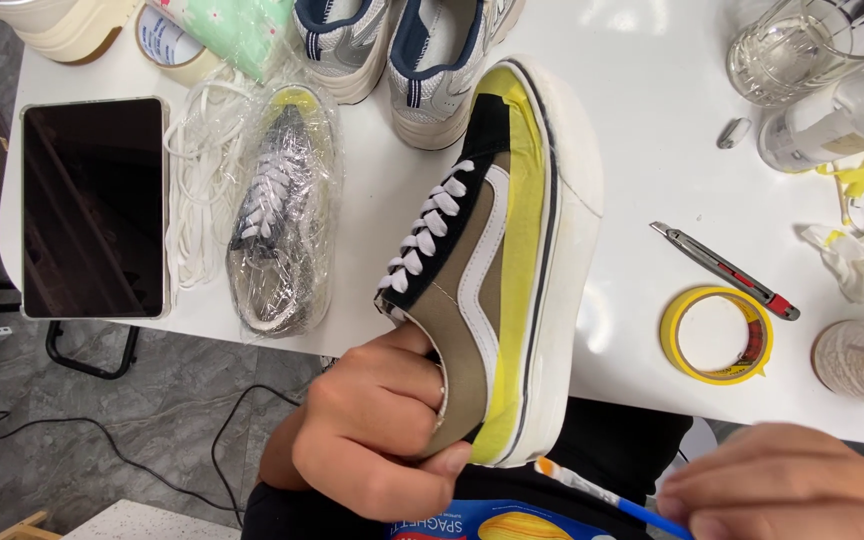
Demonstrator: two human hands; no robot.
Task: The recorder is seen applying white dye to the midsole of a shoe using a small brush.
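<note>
Sneaker (pixel 492 270), tan and black with white laces and yellow masking tape along its side above the white sole, lies tilted on its side at the centre of the frame, heel toward the bottom; the left hand (pixel 377 430) grips its heel, fingers tucked into the opening, thumb pressed on the outside; the right hand (pixel 787 485), at the lower right corner, pinches a thin blue-handled paintbrush (pixel 607 497) whose tip sits just beside the sole's heel end; right of the shoe on the white table (pixel 642 120) lie a roll of yellow tape (pixel 717 335) and a utility knife (pixel 724 270); to the left, a plastic-wrapped shoe (pixel 282 210), loose white laces (pixel 197 190) and a dark tablet (pixel 94 207); a pair of grey sneakers (pixel 407 50) sits at the top.
</note>
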